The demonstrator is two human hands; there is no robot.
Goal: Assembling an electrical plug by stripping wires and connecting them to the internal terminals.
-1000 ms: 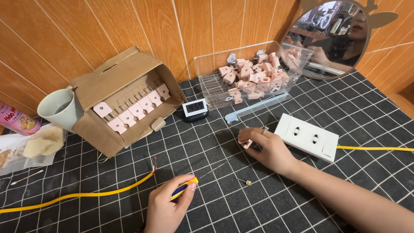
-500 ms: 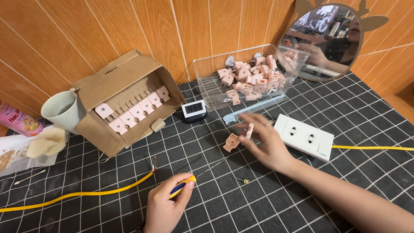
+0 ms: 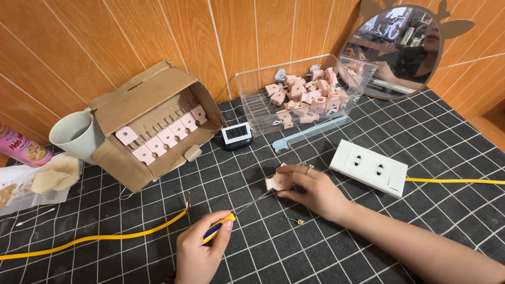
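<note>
Wide black grid mat (image 3: 368,231) underneath it all, and at the back the cardboard box (image 3: 152,123) with its row of pink plugs, next to the clear tub (image 3: 252,105) heaped with more of them. White socket block (image 3: 369,167) sits just right of the action, yellow cable (image 3: 94,236) trailing off to the left with its bare end near the middle. Now the hands: right hand (image 3: 310,186) flat on the mat, fingertips pinching one pink plug (image 3: 276,181) just beside the socket block. Left hand (image 3: 202,250) closed round a small yellow-and-blue screwdriver (image 3: 218,227), thin shaft angled up towards that plug. Best handling here, I'd say: press the plug firmly down, line the tip square before turning. Mind the tiny brass screw (image 3: 299,222) lying loose near the right wrist.
</note>
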